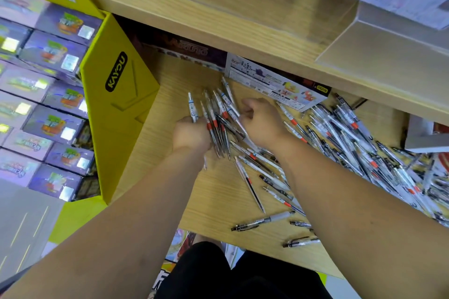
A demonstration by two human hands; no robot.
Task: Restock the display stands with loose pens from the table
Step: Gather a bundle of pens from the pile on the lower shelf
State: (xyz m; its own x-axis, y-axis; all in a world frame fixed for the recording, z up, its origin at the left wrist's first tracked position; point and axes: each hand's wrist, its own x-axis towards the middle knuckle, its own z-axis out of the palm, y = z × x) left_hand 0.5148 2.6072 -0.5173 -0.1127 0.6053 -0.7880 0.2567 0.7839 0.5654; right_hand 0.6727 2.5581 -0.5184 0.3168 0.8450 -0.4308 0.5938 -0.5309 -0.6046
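Head view, left hand [192, 133] and right hand [261, 120] gripping pen bundle [216, 116], loose pens [352, 143] near table [213, 201] edge.

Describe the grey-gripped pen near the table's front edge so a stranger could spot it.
On the wooden table, go to its near edge, where a few stray pens lie. The grey-gripped pen is the leftmost and longest, the only pale-gripped one.

bare table [175, 94] left of pens, yellow display [114, 104] walls left, shelf [243, 31] overhangs, pen heap [364, 148] right
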